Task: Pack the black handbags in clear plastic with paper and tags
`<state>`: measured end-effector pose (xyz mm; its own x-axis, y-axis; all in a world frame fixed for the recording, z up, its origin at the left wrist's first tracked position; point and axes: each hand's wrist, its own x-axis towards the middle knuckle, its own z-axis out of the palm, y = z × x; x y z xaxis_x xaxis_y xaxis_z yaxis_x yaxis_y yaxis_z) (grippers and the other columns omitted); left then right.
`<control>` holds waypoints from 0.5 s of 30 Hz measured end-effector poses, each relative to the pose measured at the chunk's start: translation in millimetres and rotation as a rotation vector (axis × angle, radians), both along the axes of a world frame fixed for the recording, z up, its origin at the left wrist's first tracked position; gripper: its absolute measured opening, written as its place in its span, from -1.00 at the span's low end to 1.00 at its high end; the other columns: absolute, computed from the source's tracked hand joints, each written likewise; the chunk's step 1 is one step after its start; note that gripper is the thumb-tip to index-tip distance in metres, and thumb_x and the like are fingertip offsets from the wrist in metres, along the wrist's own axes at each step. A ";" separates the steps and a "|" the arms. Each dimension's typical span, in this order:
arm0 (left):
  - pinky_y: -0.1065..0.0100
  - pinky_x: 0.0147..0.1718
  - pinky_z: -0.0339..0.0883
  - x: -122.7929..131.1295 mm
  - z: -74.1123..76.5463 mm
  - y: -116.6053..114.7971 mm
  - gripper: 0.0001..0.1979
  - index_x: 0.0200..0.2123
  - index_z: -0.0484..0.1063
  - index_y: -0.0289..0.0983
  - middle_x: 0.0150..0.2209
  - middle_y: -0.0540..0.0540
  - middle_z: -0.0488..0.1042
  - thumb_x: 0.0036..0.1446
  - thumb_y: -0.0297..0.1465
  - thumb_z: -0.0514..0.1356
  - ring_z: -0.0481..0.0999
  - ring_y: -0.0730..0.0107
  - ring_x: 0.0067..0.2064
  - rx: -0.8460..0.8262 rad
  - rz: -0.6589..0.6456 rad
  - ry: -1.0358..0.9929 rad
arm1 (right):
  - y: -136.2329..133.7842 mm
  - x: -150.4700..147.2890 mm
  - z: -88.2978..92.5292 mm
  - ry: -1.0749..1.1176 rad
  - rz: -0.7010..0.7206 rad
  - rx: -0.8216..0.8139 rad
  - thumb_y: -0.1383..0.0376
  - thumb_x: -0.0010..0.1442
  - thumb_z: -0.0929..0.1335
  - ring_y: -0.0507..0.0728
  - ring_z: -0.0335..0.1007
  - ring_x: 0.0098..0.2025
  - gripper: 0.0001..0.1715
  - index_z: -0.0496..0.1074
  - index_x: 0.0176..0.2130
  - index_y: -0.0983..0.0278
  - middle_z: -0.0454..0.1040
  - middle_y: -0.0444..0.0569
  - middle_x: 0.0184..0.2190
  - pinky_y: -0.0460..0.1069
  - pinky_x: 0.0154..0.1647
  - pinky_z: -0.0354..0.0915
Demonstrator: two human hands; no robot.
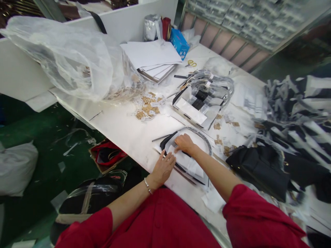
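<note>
A black bag (165, 142) lies on the white table before me, with white sheets (194, 168) over it and a plastic-wrapped handle (205, 137) arching along its far side. My left hand (163, 167) rests at its near left edge, fingers stretched out and lying flat on it. Over the bag's upper left part, my right hand (184, 143) has its fingers bent down against the white material; what lies under the fingertips is hidden. Behind it sits a second bag (192, 112) with a white panel and several wrapped handles (219, 82).
Brown paper tags (148, 106) are heaped left of the second bag. A large clear plastic bag (85, 65) covers the table's left end. White boards (152, 53), a blue box (179, 44) and yellow-handled scissors (191, 63) are at the back. Black bags (258, 168) pile up at right.
</note>
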<state>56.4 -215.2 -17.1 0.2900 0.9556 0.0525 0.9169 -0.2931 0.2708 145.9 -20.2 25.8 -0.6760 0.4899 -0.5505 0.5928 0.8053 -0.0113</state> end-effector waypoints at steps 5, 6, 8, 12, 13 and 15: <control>-0.14 0.28 0.02 -2.7 3.0 1.5 -0.59 0.17 0.27 -0.28 0.13 -0.17 0.42 0.31 -0.55 -0.07 0.28 0.12 0.26 0.000 -0.028 0.009 | 1.0 31.2 -6.7 0.181 -0.139 0.234 -0.02 0.07 0.46 0.31 0.39 -0.05 -0.46 0.46 -0.09 0.29 0.51 0.19 -0.10 0.11 -0.03 0.19; -0.13 0.28 0.02 -3.1 3.5 1.7 -0.59 0.17 0.27 -0.27 0.13 -0.17 0.42 0.30 -0.55 -0.07 0.28 0.12 0.26 0.002 -0.030 0.011 | -3.6 35.1 -11.3 0.244 -0.167 0.258 -0.06 0.06 0.45 0.33 0.37 -0.01 -0.38 0.44 -0.04 0.29 0.49 0.20 -0.05 0.13 -0.01 0.19; -0.12 0.28 0.03 -4.2 4.8 2.2 -0.59 0.17 0.27 -0.27 0.13 -0.17 0.41 0.31 -0.55 -0.08 0.28 0.13 0.26 0.001 -0.035 0.016 | -14.9 39.1 -21.8 0.367 -0.194 0.297 -0.10 0.01 0.47 0.37 0.28 0.12 -0.20 0.36 0.10 0.26 0.42 0.22 0.09 0.19 0.09 0.15; -0.12 0.28 0.00 -8.4 10.0 5.3 -0.60 0.15 0.28 -0.27 0.09 -0.16 0.43 0.29 -0.56 -0.07 0.30 0.14 0.23 -0.012 -0.065 0.014 | -20.2 46.2 -27.8 0.501 -0.301 0.409 0.02 0.06 0.48 0.42 0.09 0.28 -0.13 0.23 0.24 0.27 0.26 0.24 0.25 0.30 0.26 -0.04; -0.12 0.28 -0.02 -9.6 12.1 6.9 -0.60 0.14 0.28 -0.27 0.07 -0.16 0.44 0.28 -0.57 -0.06 0.30 0.14 0.22 -0.014 -0.071 0.006 | -16.1 52.3 -23.3 0.551 -0.359 0.441 0.05 0.10 0.45 0.40 0.09 0.29 -0.18 0.23 0.24 0.28 0.26 0.24 0.25 0.30 0.27 -0.03; -0.11 0.29 -0.05 -11.5 16.9 11.8 -0.61 0.10 0.31 -0.26 0.01 -0.14 0.46 0.26 -0.59 -0.04 0.32 0.16 0.19 -0.018 -0.078 -0.014 | -6.9 72.9 -8.0 0.688 -0.499 0.485 0.07 0.19 0.39 0.36 0.18 0.24 -0.32 0.28 0.20 0.31 0.33 0.24 0.19 0.28 0.23 0.06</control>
<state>44.9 -203.4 -0.1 0.3633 0.9308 0.0398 0.8874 -0.3587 0.2895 218.7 -27.1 17.8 -0.4279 0.8758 0.2236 0.8545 0.4725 -0.2157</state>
